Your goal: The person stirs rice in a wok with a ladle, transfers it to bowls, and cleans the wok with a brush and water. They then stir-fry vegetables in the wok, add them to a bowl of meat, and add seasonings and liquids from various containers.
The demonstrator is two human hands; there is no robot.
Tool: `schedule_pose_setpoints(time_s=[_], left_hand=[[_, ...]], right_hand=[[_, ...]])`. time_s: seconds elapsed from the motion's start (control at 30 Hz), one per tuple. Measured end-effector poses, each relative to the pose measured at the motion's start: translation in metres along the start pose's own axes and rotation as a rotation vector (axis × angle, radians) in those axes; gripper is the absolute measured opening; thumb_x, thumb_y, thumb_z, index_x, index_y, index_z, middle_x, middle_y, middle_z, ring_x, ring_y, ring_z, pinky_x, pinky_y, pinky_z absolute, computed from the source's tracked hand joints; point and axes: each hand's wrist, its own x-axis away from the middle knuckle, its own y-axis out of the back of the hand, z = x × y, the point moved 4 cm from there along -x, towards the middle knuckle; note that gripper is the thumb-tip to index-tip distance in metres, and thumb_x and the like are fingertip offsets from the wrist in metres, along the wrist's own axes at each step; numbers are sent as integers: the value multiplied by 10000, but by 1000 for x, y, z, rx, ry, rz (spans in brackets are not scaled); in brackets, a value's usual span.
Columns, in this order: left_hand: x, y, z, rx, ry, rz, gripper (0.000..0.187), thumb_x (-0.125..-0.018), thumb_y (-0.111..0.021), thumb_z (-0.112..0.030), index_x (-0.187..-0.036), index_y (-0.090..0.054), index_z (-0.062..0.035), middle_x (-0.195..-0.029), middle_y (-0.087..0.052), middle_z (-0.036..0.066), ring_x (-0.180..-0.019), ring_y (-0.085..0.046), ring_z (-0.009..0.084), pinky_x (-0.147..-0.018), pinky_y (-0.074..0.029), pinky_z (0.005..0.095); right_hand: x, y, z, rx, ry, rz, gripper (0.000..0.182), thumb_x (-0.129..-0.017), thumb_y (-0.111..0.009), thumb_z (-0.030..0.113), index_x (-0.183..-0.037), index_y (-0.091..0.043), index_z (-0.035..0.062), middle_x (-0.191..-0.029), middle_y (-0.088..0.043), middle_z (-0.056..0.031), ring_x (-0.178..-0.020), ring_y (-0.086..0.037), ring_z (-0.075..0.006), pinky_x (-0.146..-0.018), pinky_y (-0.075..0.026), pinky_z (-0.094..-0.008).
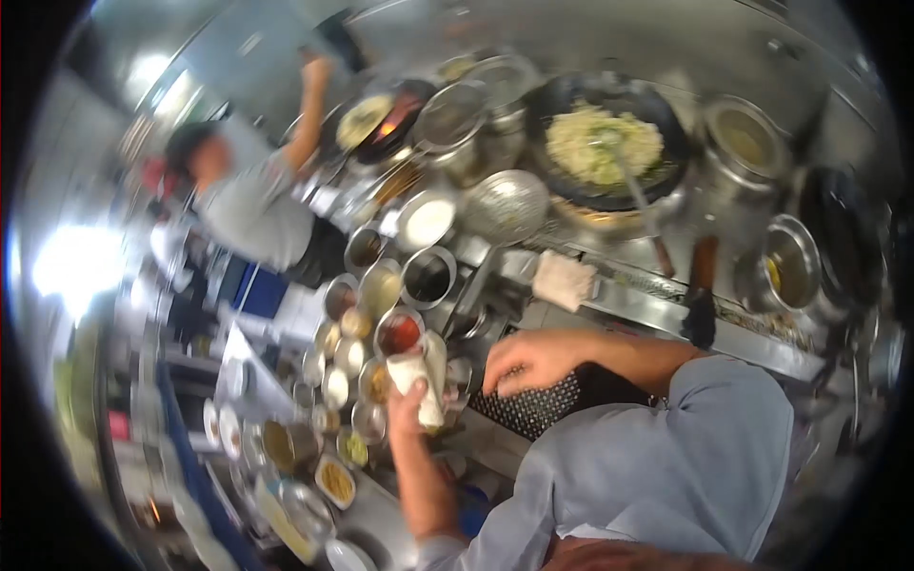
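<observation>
My left hand [407, 411] is closed around a white cloth-like bundle [419, 376], blurred and folded-looking. It is beside a pot of red sauce [400, 333] and several small seasoning containers. My right hand [528, 362] hangs over a dark perforated mat [533, 404], fingers loosely bent and apart, with nothing visible in them. Beyond it lies a folded pale cloth [564, 280] on the stove edge. A large black wok [668, 105] holds pale, noodle-like food [581, 143] with green bits. A long-handled ladle [636, 190] rests in it, its grip over the stove's front rim.
A co-worker [252, 205] in a grey shirt reaches toward another wok [400, 128] with flame showing near it. Metal pots, a strainer [452, 114] and a perforated bowl [506, 205] crowd the stove's left. On the right stand a steel pot [747, 138] and another pot [795, 257].
</observation>
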Motion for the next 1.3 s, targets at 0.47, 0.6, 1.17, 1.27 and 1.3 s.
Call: schedule_pose_setpoints(time_s=[0.47, 0.6, 1.17, 1.27, 1.3], left_hand=[[-376, -179, 1, 107, -140, 496, 519, -887, -618, -353, -1280, -488, -40, -1109, -623, 135, -896, -641, 256, -685, -546, 350], [-306, -198, 125, 417, 500, 230, 545, -942, -462, -495, -1323, -445, -105, -1205, -581, 137, -1055, -594, 308, -778, -563, 426], [-314, -264, 143, 98, 513, 276, 245, -897, -524, -111, -1133, -504, -50, -987, -585, 114, -807, -607, 243, -570, -508, 383], [-323, -227, 213, 104, 383, 342, 276, -860, -543, -61, -1133, -504, -54, -978, -560, 82, -842, -597, 232, -663, -520, 360], [-294, -221, 206, 6, 365, 304, 285, -865, -530, -68, -1148, -494, -60, -993, -556, 84, -849, -599, 228, -663, -524, 365]], right_hand=[[225, 155, -120, 576, -1285, -960, 258, -856, -528, 142, -1092, -632, 133, -993, -656, -197, -919, -621, -373, -805, -489, -439], [186, 158, -52, 419, -1146, -1127, 207, -870, -493, 134, -1008, -646, 114, -874, -663, -195, -836, -640, -356, -737, -490, -436], [146, 137, 40, 115, -1587, -560, 273, -789, -448, 93, -894, -700, 105, -664, -631, -127, -525, -611, -182, -526, -485, -345], [148, 158, -16, 345, -1535, -770, 239, -789, -481, 109, -894, -695, 93, -652, -624, -133, -560, -624, -211, -536, -497, -360], [156, 161, -18, 365, -1540, -752, 239, -789, -481, 109, -894, -695, 93, -652, -624, -133, -560, -624, -211, -536, -497, -360]])
